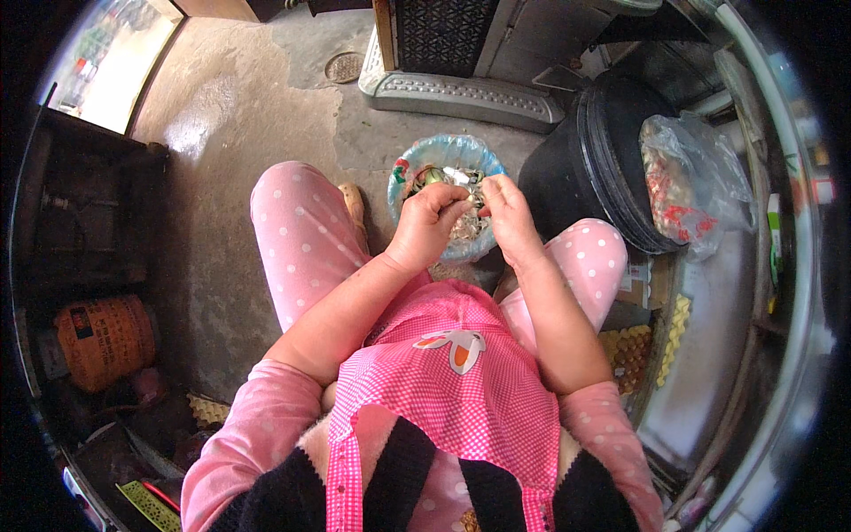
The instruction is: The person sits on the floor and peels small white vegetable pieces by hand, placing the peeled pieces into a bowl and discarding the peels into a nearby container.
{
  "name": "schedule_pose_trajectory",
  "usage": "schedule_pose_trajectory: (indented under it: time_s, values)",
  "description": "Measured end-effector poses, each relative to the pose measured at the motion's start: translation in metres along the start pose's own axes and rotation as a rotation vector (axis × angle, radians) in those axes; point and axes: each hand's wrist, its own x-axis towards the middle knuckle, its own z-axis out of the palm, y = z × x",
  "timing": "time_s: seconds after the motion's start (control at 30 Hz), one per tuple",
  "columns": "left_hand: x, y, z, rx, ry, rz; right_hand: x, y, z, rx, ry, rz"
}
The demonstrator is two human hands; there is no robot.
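Note:
Both my hands meet over a round bin [444, 144] lined with a light-blue plastic bag, which stands on the floor between my knees. Thumb and fingers of my left hand [432, 216] pinch a small pale piece [471, 198], perhaps a garlic clove. My right hand [508, 216] touches the same piece from the other side with bent fingertips. Inside the bin lie pale, papery peelings [469, 229], some green plant scraps [432, 176] and a white scrap [456, 175]. The fingers partly hide the piece and the bin's contents.
Close on the right is a large black plastic barrel [565, 159], with a clear plastic bag of pale contents [671, 179] on top. A grey ridged step [465, 96] lies ahead. Egg trays [628, 356] sit low at right; an orange printed container [106, 342] stands at far left.

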Motion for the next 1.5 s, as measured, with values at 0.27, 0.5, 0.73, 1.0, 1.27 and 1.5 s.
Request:
schedule_pose_trajectory:
  time_s: [0.27, 0.5, 0.73, 1.0, 1.27, 1.5]
  values:
    - [0.0, -0.003, 0.002, -0.206, -0.005, -0.266, -0.003, -0.008, 0.005, 0.103, 0.065, -0.097]
    - [0.001, -0.009, 0.005, -0.27, -0.043, -0.242, 0.0, 0.003, -0.002, -0.076, -0.169, -0.068]
    - [0.005, 0.002, -0.008, -1.17, -0.294, -0.636, -0.003, -0.006, 0.004, 0.215, -0.075, 0.061]
    - [0.009, -0.004, -0.004, -1.687, -0.135, -0.695, -0.003, -0.016, -0.007, 0.088, -0.044, -0.212]
    - [0.008, -0.001, -0.001, -1.686, -0.124, -0.615, -0.014, -0.018, 0.003, -0.587, -0.2, -0.408]
    - [0.005, -0.005, -0.003, -1.202, -0.086, -0.689, -0.016, -0.031, -0.003, -0.814, -0.104, -0.6]
